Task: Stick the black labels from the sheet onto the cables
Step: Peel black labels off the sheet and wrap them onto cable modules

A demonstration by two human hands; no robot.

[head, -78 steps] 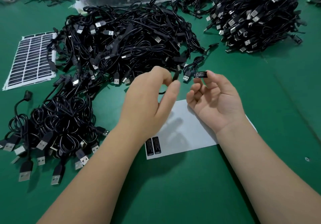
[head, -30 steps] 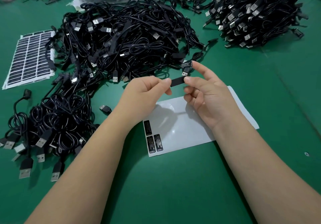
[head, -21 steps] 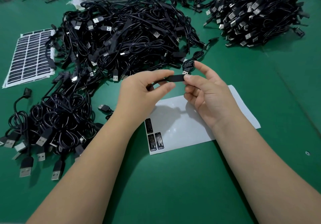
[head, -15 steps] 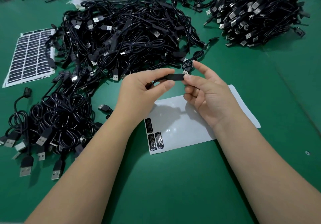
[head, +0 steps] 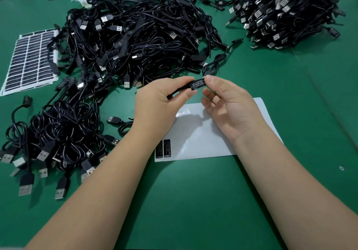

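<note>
Left hand and right hand both pinch the cable's controller block, black label face-up on it, above the near-empty sheet mid-tabletop; two labels at the sheet's near-left corner.

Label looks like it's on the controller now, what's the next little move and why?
Probably press the label down flat with the right hand's thumb. Its white print faces up on the cable's black controller block, which the left hand pinches, and the right thumb tip already sits on the label's end. Whether its edges are fully stuck cannot be told.
</note>
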